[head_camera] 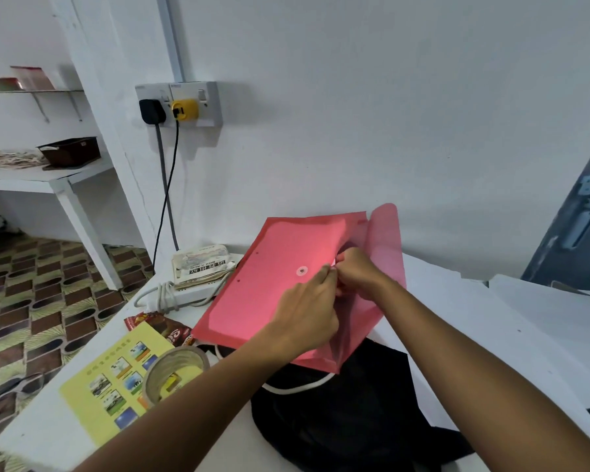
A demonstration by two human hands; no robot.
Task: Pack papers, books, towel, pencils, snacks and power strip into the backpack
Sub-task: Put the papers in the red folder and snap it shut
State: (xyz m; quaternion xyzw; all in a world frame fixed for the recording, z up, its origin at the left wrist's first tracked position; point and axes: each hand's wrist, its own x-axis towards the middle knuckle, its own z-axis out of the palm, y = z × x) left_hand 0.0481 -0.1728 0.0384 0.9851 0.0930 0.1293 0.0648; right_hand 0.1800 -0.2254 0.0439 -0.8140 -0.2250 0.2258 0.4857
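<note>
A pink plastic folder [269, 267] lies tilted on the white table [457, 301], its flap [384, 240] standing open at the right. Both hands meet at the folder's mouth: my left hand [307, 308] pinches its front edge, and my right hand [358, 270] grips something small at the opening that I cannot make out. Under the folder's near corner lies the black backpack [348, 413] with a white cord. A white power strip [188, 294] with its coiled cable sits at the table's far left, a wrapped packet [201, 264] on top of it. A red snack packet [164, 327] lies beside a yellow book [116, 373].
A roll of brown tape [176, 371] stands on the yellow book. Two plugs sit in the wall socket [179, 103], their cables hanging down behind the table. A white shelf [48, 175] with a dark tray is at the left, over a patterned floor. A blue door [576, 226] is at the right.
</note>
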